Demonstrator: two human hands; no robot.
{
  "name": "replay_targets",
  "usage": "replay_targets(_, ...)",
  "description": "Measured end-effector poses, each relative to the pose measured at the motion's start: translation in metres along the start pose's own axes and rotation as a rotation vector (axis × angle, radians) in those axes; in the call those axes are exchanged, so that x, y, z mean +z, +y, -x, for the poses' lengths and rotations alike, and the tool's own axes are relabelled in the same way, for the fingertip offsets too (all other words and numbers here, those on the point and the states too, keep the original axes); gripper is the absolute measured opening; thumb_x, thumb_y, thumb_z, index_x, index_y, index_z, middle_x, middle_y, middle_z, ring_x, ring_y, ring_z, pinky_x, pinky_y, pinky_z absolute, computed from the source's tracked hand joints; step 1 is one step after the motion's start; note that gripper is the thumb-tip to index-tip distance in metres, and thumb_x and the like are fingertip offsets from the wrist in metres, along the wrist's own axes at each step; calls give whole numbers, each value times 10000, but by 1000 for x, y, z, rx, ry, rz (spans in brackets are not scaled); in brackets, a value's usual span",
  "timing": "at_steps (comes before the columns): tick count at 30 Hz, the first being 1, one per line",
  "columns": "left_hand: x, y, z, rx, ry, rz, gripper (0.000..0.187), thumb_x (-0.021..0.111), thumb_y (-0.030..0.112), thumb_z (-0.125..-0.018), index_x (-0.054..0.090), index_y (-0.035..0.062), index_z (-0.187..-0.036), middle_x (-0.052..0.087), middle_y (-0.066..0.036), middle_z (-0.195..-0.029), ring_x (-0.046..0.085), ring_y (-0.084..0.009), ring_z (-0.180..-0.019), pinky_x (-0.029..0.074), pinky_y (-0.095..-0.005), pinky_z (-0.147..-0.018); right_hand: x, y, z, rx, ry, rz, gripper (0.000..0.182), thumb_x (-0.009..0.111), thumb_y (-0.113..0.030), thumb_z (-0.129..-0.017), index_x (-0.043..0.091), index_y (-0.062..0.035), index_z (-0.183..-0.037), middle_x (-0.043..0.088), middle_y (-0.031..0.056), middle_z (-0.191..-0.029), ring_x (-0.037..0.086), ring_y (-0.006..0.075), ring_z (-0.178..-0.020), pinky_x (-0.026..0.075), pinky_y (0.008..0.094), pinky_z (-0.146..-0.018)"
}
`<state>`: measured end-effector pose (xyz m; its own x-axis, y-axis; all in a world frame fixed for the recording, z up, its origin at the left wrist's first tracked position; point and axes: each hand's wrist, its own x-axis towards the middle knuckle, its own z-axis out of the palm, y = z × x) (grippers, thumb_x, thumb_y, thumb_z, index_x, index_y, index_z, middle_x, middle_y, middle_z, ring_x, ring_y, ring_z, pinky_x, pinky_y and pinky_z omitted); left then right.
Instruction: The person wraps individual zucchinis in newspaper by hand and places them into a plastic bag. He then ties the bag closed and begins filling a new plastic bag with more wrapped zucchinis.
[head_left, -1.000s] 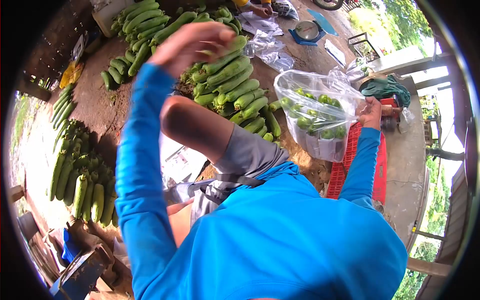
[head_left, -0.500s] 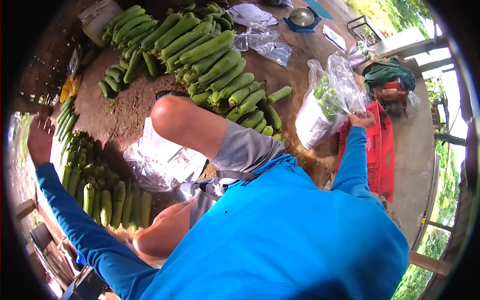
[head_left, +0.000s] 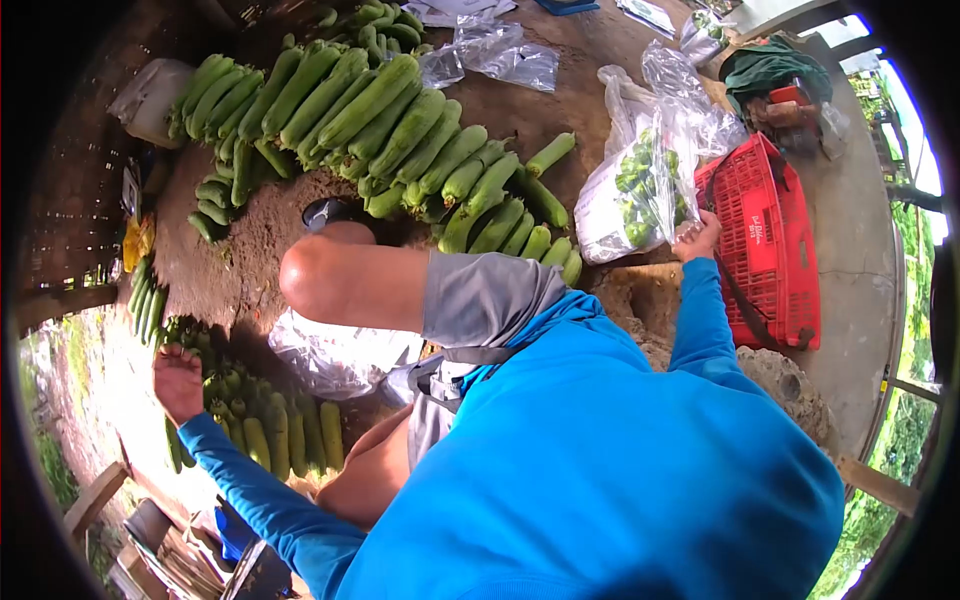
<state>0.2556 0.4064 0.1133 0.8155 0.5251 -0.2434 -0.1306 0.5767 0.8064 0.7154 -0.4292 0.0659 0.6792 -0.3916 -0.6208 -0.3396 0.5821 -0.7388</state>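
1. Right hand (head_left: 697, 236): on my head feed I see its fingers closed on the lower right edge of a clear bag (head_left: 650, 180).
2. The bag holds green peppers (head_left: 636, 183) and rests tilted on the ground, just left of a red crate (head_left: 768, 225).
3. Left hand (head_left: 178, 383): fingers parted and slightly bent, palm bare as far as I can see. It is beside the smaller gourd pile (head_left: 297, 430); I cannot tell whether it touches it.
4. A bent leg (head_left: 355, 288) lies between the two hands and blocks my view of part of the ground, including some of the plastic wrap (head_left: 340, 350) behind it.
5. Beyond the knee, the larger gourd heap (head_left: 380, 125) spreads towards the bag; its nearest gourds are near the bag but apart.
6. The crate, with a dark strap (head_left: 738, 278) across it, crowds the right hand's outer side. Behind it: a green cloth (head_left: 775, 70). Loose plastic (head_left: 510, 58) lies past the heap.
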Motion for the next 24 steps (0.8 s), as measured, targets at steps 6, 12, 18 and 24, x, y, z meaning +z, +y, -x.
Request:
replay_targets(6, 7, -87, 31, -221, 154, 49, 226, 519, 311, -972, 623, 118, -1031, 627, -29, -917, 577, -184, -785, 503, -347, -685, -27, 33, -42, -91, -323, 359, 135, 657, -295, -850, 628, -164, -860, 401, -3, -582, 468, 157, -530, 387, 296, -451)
replay_targets(12, 10, -91, 63, -53, 391, -174, 205, 562, 365, -977, 609, 167, -1002, 613, 63, -842, 541, -62, -662, 411, -224, -562, -40, 20, -104, 309, -596, 514, 586, 397, -285, -1017, 245, -82, -1546, 284, 112, -1588, 278, 286, -1455, 225, 450, -1201)
replay_targets(18, -14, -54, 128, 174, 663, -420, 272, 552, 395, -949, 633, 141, -895, 616, 38, -814, 544, -74, -697, 453, -239, -664, 4, -11, -40, 242, -595, 1078, 476, 590, -414, -833, 611, -128, -1213, 691, 19, -1057, 668, 219, -893, 563, 366, -639)
replay_targets(24, -24, -62, 160, 203, 801, -420, 261, 537, 377, -928, 640, 142, -883, 615, 37, -805, 547, -76, -700, 449, -241, -647, 104, -46, -55, -72, -543, 1145, 527, 590, -330, -849, 609, 25, -1237, 670, 160, -1118, 671, 300, -958, 569, 436, -798)
